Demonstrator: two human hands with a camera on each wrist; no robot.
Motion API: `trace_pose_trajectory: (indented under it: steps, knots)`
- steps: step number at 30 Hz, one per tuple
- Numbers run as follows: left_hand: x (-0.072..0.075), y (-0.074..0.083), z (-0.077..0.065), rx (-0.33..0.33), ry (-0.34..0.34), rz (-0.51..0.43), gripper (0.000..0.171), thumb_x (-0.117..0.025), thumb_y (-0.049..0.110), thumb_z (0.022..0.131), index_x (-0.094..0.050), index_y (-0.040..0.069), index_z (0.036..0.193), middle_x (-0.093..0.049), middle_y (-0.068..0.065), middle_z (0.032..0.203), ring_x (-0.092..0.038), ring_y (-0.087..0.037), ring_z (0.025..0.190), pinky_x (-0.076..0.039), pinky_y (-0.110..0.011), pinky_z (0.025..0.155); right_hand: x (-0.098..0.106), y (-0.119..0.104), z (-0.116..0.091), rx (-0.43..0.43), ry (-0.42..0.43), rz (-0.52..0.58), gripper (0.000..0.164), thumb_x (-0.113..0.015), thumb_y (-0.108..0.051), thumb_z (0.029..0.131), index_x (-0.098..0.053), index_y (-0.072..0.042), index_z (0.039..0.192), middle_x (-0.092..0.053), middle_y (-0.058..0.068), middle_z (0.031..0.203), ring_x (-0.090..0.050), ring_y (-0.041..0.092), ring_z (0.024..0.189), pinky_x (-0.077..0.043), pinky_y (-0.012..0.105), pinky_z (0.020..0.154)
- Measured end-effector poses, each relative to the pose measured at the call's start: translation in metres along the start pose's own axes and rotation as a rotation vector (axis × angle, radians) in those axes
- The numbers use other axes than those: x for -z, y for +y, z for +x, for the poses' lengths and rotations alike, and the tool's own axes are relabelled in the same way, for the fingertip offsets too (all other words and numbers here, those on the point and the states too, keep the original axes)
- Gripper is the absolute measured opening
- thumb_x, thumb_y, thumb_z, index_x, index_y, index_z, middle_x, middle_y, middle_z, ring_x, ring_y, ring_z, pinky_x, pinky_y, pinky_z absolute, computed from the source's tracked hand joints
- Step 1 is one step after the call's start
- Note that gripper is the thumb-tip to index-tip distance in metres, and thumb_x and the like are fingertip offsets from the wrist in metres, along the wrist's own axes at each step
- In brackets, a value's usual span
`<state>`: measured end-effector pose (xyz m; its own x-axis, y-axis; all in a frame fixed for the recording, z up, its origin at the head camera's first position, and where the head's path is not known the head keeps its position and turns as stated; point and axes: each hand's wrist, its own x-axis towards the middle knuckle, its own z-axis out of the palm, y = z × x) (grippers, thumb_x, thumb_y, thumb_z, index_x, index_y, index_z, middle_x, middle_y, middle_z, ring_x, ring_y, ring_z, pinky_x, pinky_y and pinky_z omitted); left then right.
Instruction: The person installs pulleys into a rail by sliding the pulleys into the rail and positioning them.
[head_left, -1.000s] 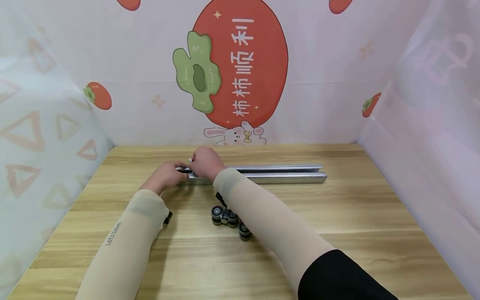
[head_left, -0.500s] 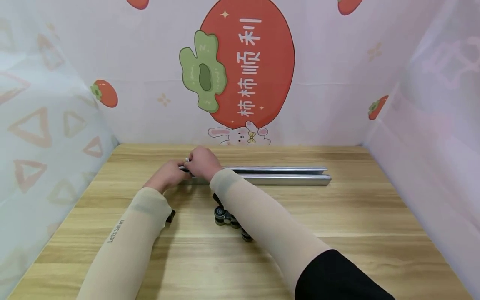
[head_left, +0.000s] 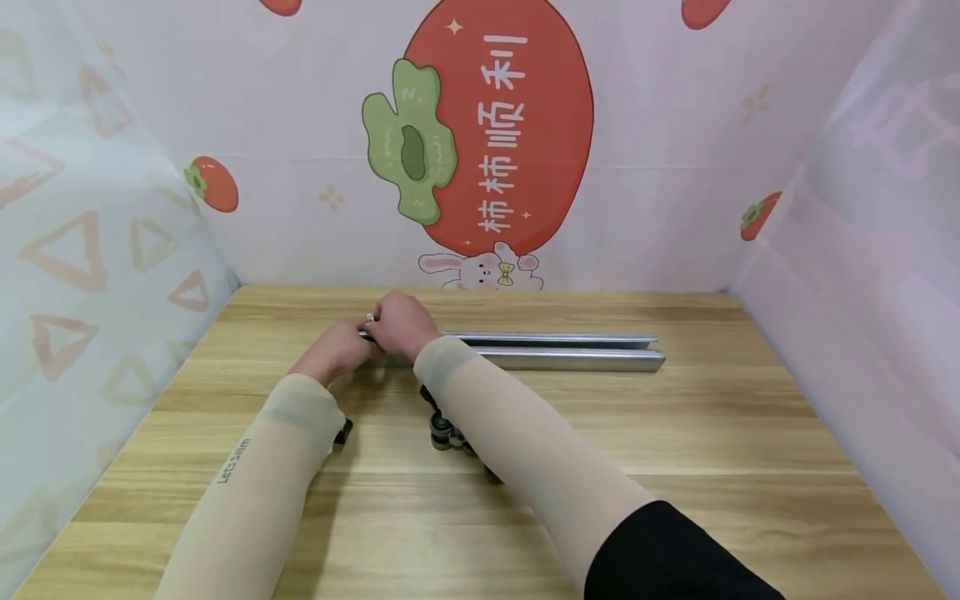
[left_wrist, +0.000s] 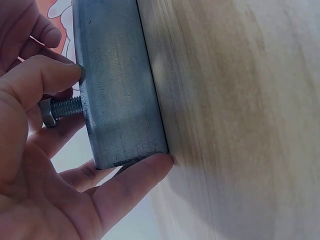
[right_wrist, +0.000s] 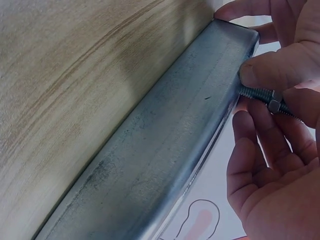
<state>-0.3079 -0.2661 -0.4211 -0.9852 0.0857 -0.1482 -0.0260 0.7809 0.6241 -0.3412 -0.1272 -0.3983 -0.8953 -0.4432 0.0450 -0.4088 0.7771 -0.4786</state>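
A long silver metal rail [head_left: 570,360] lies across the wooden table, with a dark lengthwise gap along its top. My left hand [head_left: 337,348] holds its left end; in the left wrist view the thumb [left_wrist: 65,75] presses the rail's upper edge and a finger [left_wrist: 145,177] lies against the end. A threaded bolt with a nut [left_wrist: 50,111] sticks out from the rail's slot side. My right hand [head_left: 402,323] pinches this bolt [right_wrist: 257,94], its thumb covering the outer end. Whatever carries the bolt inside the rail is hidden.
Black-and-metal roller wheels [head_left: 441,432] rest on the table [head_left: 675,442] in front of the rail, partly behind the right forearm. A printed cloth backdrop [head_left: 300,125] stands along the back, with cloth sides at left and right.
The head view has shifted slightly, so the scene sits a little further right. My right hand has moved slightly left along the rail's end, and its forearm covers more of the rollers.
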Motion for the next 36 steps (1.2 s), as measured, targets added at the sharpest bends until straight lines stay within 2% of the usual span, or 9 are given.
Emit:
trace_pose_trajectory:
  steps: [4,12,16,22,25,27,30,33,36]
  knots:
    - [0.000,0.001,-0.002,-0.005,-0.001,0.014,0.030,-0.063,0.019,0.087,-0.064,0.005,0.114,-0.062,-0.017,0.116,-0.051,-0.031,0.098,-0.043,-0.045,0.090,0.001,-0.002,-0.001,-0.011,-0.007,0.002,0.038,-0.064,-0.031,0.098,-0.060,-0.013,0.064,-0.047,-0.005,0.053,-0.048,0.011,0.053,-0.039,0.022,0.050]
    - [0.002,0.002,-0.005,0.027,-0.027,-0.007,0.035,-0.061,0.024,0.091,-0.061,0.007,0.123,-0.059,-0.018,0.123,-0.050,-0.032,0.102,-0.041,-0.046,0.091,0.002,-0.005,0.002,-0.017,-0.036,0.022,0.040,-0.063,-0.029,0.098,-0.058,-0.013,0.061,-0.043,-0.005,0.051,-0.046,0.011,0.051,-0.038,0.023,0.049]
    - [0.003,0.003,-0.006,0.037,-0.041,-0.017,0.037,-0.061,0.025,0.093,-0.060,0.007,0.125,-0.057,-0.020,0.128,-0.050,-0.034,0.108,-0.041,-0.047,0.094,0.004,-0.005,0.001,0.012,-0.053,0.009,0.037,-0.063,-0.028,0.098,-0.061,-0.012,0.065,-0.049,-0.004,0.054,-0.049,0.012,0.054,-0.040,0.023,0.051]
    - [0.003,0.004,-0.005,0.047,-0.040,-0.016,0.059,-0.066,0.029,0.092,-0.050,0.004,0.143,-0.050,-0.025,0.141,-0.047,-0.038,0.124,-0.036,-0.053,0.105,0.011,-0.002,-0.002,0.072,-0.096,-0.033,0.025,-0.061,-0.025,0.099,-0.063,-0.014,0.077,-0.055,-0.005,0.061,-0.049,0.011,0.057,-0.040,0.023,0.054]
    - [0.000,0.004,-0.003,0.045,-0.026,-0.014,0.052,-0.067,0.028,0.090,-0.055,0.004,0.135,-0.055,-0.023,0.134,-0.049,-0.036,0.118,-0.040,-0.051,0.101,0.019,0.003,-0.004,0.077,-0.120,-0.031,0.021,-0.060,-0.023,0.098,-0.063,-0.012,0.081,-0.052,-0.003,0.062,-0.046,0.013,0.056,-0.038,0.024,0.053]
    - [-0.001,0.005,-0.003,0.033,-0.013,-0.009,0.046,-0.068,0.027,0.088,-0.059,0.003,0.126,-0.058,-0.022,0.125,-0.051,-0.035,0.110,-0.043,-0.048,0.094,0.026,0.006,-0.005,0.074,-0.129,-0.027,0.018,-0.061,-0.022,0.098,-0.065,-0.009,0.087,-0.055,0.000,0.069,-0.049,0.015,0.061,-0.040,0.026,0.056]
    - [-0.002,0.005,-0.002,0.025,-0.006,-0.021,0.044,-0.069,0.024,0.087,-0.061,0.003,0.126,-0.060,-0.021,0.123,-0.052,-0.034,0.104,-0.044,-0.046,0.088,0.036,0.015,-0.007,0.072,-0.124,-0.054,0.021,-0.062,-0.023,0.098,-0.068,-0.006,0.106,-0.066,0.003,0.095,-0.058,0.016,0.083,-0.048,0.027,0.072]
    - [-0.002,0.004,-0.003,0.030,-0.011,-0.028,0.054,-0.067,0.025,0.088,-0.057,0.005,0.138,-0.055,-0.023,0.135,-0.050,-0.036,0.112,-0.042,-0.050,0.096,0.047,0.028,-0.009,0.060,-0.139,-0.047,0.035,-0.063,-0.027,0.098,-0.064,-0.003,0.124,-0.065,0.006,0.120,-0.060,0.018,0.106,-0.049,0.032,0.090]
    - [-0.002,0.001,-0.004,0.050,-0.027,-0.036,0.060,-0.066,0.027,0.091,-0.050,0.007,0.146,-0.043,-0.023,0.149,-0.042,-0.041,0.129,-0.032,-0.057,0.107,0.058,0.045,-0.013,0.046,-0.147,-0.020,0.040,-0.062,-0.028,0.099,-0.061,-0.003,0.130,-0.063,0.008,0.127,-0.058,0.020,0.114,-0.048,0.035,0.096]
